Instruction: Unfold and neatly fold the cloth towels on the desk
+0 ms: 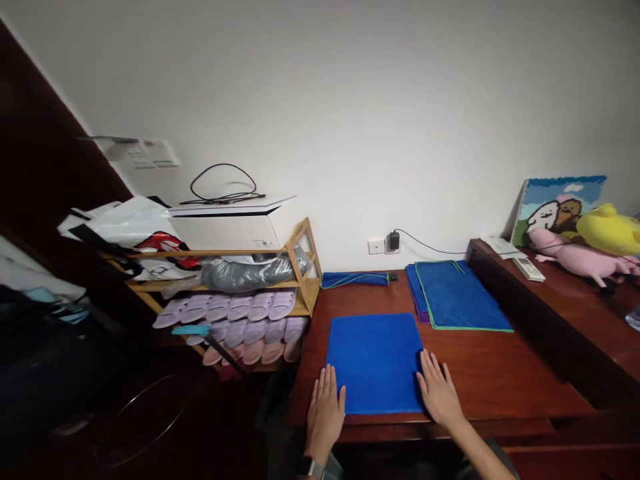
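Observation:
A plain blue cloth [376, 363] lies flat in a near-square on the brown wooden table [480, 373]. My left hand [326, 407] rests with fingers stretched out at its left edge, near the front corner. At the opposite edge lies my right hand [439, 388], palm down with the fingers spread a little. Neither hand grasps anything. Farther back on the right is a pile of blue cloths [465, 297] with green edging, and a purple-edged one shows beneath. Against the wall, a rolled or folded blue cloth [354, 280] lies at the table's back left.
A wooden shoe rack [306, 267] with several lilac and pink slippers [240, 308] stands left of the table, a white box [230, 230] on top. To the right, a raised surface carries a remote [529, 269] and plush toys [575, 257]. A black plug [395, 240] sits in the wall.

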`<state>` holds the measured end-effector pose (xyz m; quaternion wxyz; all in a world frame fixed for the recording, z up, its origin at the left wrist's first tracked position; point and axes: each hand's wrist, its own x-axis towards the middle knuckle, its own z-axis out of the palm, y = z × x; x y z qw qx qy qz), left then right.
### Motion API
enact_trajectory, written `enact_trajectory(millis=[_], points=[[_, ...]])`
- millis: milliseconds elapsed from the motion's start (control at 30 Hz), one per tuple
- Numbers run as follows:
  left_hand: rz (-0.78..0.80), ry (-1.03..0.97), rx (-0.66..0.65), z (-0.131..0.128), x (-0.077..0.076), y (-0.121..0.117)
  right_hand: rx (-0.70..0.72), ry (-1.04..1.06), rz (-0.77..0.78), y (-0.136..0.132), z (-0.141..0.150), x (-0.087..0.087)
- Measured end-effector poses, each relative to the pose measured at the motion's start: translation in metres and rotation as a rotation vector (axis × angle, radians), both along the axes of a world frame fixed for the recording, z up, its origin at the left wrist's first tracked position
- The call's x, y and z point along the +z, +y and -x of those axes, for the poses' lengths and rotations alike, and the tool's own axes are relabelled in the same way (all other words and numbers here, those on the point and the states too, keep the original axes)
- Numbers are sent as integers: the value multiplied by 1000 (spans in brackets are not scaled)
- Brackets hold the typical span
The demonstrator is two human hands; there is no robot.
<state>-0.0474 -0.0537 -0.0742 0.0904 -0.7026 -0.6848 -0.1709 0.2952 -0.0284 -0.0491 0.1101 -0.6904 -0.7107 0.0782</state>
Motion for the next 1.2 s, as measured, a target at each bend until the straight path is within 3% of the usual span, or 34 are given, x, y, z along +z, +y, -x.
enact_trajectory(millis=[100, 200, 267, 367, 500, 567, 633, 733, 900, 1000, 1067, 1200], points=[[-20, -8, -6, 3, -5, -1, 11, -3, 48, 23, 6, 10], [-28, -6, -7, 7, -4, -4, 13, -13, 66, 33, 10, 6], [-24, -16, -2, -3, 4, -2, 16, -6, 47, 34, 11, 0], [21, -47, -108, -50, 30, 15, 17, -3, 34, 34, 11, -5], [157, -94, -408, -148, 62, 48, 26, -35, 42, 34, 8, -9], [234, -125, -491, -187, 64, 59, 55, -56, 25, 34, 6, -12], [274, -143, -519, -203, 58, 64, 77, -64, 14, 35, 5, -16], [250, -116, -429, -176, 42, 63, 48, -45, 26, 35, 5, -16], [196, -26, 16, -52, 20, 60, 12, -30, 55, 33, 9, -6], [134, -3, 85, 2, 12, 59, 4, -54, 89, 31, 11, -2], [111, 2, 83, 14, 9, 58, -3, -69, 110, 33, 11, 1], [85, 22, 78, 7, 7, 58, -10, -72, 102, 52, 11, 11]])
